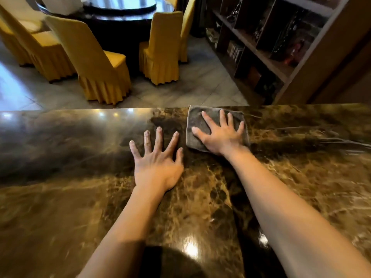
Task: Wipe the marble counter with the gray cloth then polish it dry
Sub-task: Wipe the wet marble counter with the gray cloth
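A glossy brown marble counter [210,197] fills the lower half of the head view. A folded gray cloth [195,117] lies flat near its far edge, right of centre. My right hand [220,135] presses flat on the cloth, fingers spread, covering most of its lower right part. My left hand [157,163] rests palm down on bare marble just left of the cloth, fingers spread, holding nothing. Wet streaks [321,137] show on the marble to the right of the cloth.
Beyond the counter's far edge [100,109] is a tiled floor [200,83] with yellow-covered chairs [96,63] around a dark round table [120,9]. A dark wooden shelf unit [271,43] with small items stands at the back right.
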The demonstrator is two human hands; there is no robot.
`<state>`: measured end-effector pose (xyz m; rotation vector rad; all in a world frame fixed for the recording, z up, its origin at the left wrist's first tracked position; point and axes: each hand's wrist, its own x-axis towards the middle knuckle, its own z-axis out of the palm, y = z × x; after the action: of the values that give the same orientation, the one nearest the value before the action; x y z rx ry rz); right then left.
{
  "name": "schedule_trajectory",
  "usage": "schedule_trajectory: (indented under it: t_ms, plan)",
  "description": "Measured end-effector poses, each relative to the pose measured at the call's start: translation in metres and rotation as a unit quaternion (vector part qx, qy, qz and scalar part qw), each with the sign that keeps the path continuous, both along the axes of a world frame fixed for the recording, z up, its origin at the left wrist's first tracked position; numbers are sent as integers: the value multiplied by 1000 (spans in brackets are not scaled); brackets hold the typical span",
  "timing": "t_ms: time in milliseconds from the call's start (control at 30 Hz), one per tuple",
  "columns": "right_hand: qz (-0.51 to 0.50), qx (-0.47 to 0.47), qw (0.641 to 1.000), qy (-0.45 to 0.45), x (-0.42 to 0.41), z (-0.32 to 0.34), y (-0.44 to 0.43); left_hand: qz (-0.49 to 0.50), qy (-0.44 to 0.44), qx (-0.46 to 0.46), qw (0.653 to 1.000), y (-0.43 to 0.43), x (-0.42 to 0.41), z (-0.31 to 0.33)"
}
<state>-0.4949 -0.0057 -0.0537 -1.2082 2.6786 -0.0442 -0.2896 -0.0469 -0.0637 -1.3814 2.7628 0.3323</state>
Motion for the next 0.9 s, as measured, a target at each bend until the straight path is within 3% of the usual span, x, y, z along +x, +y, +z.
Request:
schedule_trajectory:
  t_ms: [200, 367, 567, 900]
  plan:
    - [-2, -17, 1000, 15, -31, 0, -28, 5, 1, 10, 1000, -9, -14, 3]
    - [9, -15, 1000, 19, -12, -5, 2, -3, -5, 14, 1000, -4, -7, 4]
    - [54, -9, 998, 26, 37, -3, 93, -8, 16, 8, 1000, 39, 15, 5]
    - [88, -21, 996, -8, 148, 0, 306, -20, 6, -7, 1000, 212, 102, 5]
